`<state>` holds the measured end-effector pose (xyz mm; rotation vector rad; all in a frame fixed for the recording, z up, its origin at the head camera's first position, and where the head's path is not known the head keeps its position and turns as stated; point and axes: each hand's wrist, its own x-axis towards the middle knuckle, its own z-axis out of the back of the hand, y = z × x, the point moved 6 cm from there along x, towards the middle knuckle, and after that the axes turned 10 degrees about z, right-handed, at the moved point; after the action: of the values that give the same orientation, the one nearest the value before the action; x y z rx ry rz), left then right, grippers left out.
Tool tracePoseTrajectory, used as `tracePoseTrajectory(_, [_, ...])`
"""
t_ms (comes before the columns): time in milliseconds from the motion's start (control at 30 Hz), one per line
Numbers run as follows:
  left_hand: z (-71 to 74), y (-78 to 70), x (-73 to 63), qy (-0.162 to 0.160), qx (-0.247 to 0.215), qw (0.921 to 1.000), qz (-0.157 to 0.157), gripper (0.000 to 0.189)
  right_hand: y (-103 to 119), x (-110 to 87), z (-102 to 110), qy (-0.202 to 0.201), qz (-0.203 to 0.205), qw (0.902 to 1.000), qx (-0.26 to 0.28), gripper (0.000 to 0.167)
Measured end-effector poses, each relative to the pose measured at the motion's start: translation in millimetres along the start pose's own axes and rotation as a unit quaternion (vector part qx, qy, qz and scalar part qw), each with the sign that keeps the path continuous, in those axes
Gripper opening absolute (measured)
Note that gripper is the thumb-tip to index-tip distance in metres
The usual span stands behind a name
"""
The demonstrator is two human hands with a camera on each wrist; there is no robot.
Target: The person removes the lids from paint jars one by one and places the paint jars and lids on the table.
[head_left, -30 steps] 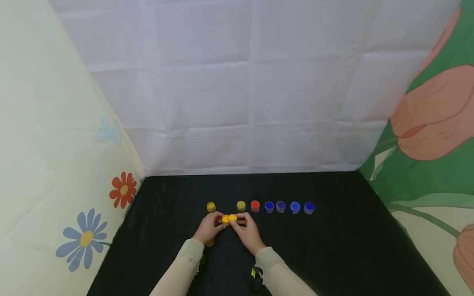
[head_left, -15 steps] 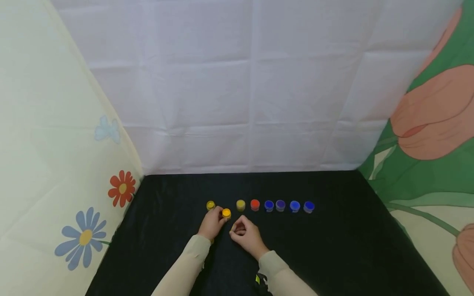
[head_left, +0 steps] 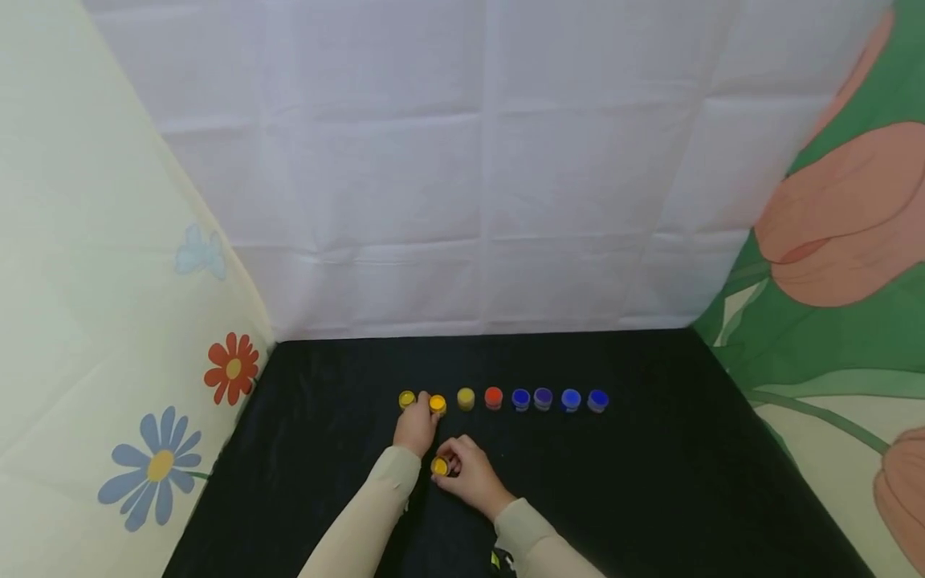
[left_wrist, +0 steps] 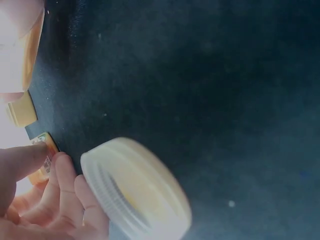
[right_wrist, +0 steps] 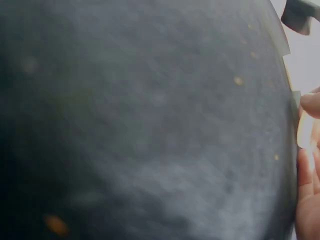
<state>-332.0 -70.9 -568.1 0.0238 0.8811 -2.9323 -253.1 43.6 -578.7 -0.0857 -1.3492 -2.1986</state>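
Note:
My left hand (head_left: 415,428) pinches a small orange-yellow paint pot (head_left: 438,405) in the row at the back. In the left wrist view, its thumb lies against the labelled side of that pot (left_wrist: 47,160). Closer to the person, the right hand (head_left: 471,476) holds another round yellow pot (head_left: 440,466) between thumb and fingers. The right wrist view catches only part of the fingers (right_wrist: 306,175) at its edge, with a pale sliver of the pot (right_wrist: 304,130). A pale round pot with a ribbed rim (left_wrist: 135,190) looms beside the left hand; the forearm hides it in the head view.
The row also has a yellow pot (head_left: 407,399) left of the left hand, then a dull yellow pot (head_left: 466,399), a red pot (head_left: 493,398) and several blue or purple pots (head_left: 543,399) to the right. A black cloth (head_left: 636,482) covers the table; white fabric (head_left: 470,201) hangs behind.
The hands, together with a yellow pot each, have parted. The left hand has moved its pot forward into the row; the right has drawn back toward the person, its pot now facing up.

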Motion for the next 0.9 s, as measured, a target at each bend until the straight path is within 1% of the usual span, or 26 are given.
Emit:
tracePoseTrajectory(267, [3.1, -3.1, -0.3, -0.008, 0.004, 0.9999, 0.012, 0.032, 0.2, 0.6, -5.9, 0.038, 0.003, 0.9987, -0.033, 0.028])
tracePoseTrajectory(567, [6.4, -4.2, 0.4, -0.009, 0.016, 0.9994, 0.030, 0.038, 0.8, 1.2, -5.6, 0.052, 0.001, 0.9978, -0.040, 0.031])
tracePoseTrajectory(633, [6.1, -4.1, 0.8, -0.006, 0.018, 0.9992, 0.035, 0.036, 0.2, 1.3, -5.3, 0.052, -0.001, 0.9979, -0.038, 0.032])
tracePoseTrajectory(767, [5.3, -2.8, 0.7, 0.001, 0.020, 0.9990, 0.040, 0.025, -0.4, 1.4, -4.5, 0.050, -0.006, 0.9981, -0.034, 0.033])
tracePoseTrajectory(900, [5.8, -1.7, -2.3, 0.002, 0.027, 0.9993, 0.025, 0.021, -1.4, 0.7, -4.2, 0.049, -0.015, 0.9981, -0.036, 0.035])
